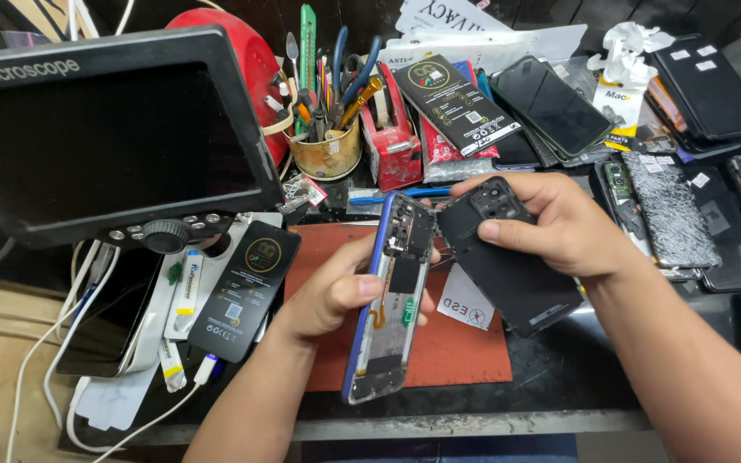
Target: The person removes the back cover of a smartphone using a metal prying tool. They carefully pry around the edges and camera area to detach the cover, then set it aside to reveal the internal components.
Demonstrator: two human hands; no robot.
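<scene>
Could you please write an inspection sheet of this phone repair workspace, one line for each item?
Surface: dark bench with a red-brown work mat under the hands.
Job's things: opened phone frame with blue edge, inner parts exposed; black back cover lifted away beside it.
Clutter: tool cup, red tape dispenser, phones and a cracked panel at the right, black packets.
Grippers: left hand grips the frame; right hand holds the back cover.
Cables: white cables hang at the left.
Surroundings: microscope monitor, screen dark.
</scene>
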